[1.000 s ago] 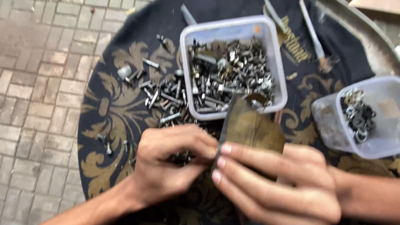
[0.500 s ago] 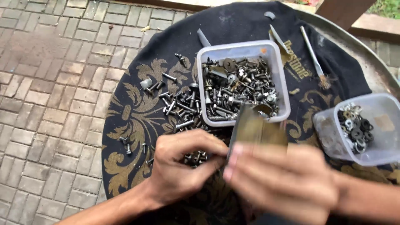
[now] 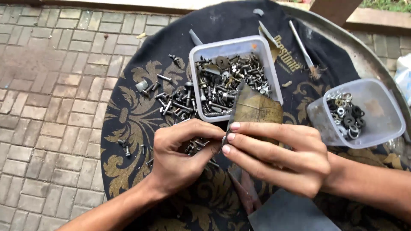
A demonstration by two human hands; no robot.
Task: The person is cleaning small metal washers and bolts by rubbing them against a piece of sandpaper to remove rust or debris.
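Both hands, left (image 3: pixel 182 154) and right (image 3: pixel 274 156), pinch a brown sheet (image 3: pixel 256 109) over the patterned cloth (image 3: pixel 128 124) (brick paving (image 3: pixel 47 85) around).

Left hand (image 3: pixel 182 156): enters from the lower left on a bare forearm, back of the hand up, wrist slightly bent. Fingers curled inward, thumb and forefinger pinched together at the tips, pointing toward the other hand.

Right hand (image 3: pixel 278 156): enters from the right edge on a bare forearm, back of the hand up. Fingers (image 3: pixel 257 128) extended side by side and pointing left, nails visible, closed in a flat grip. Fingertips of both hands nearly meet at centre.
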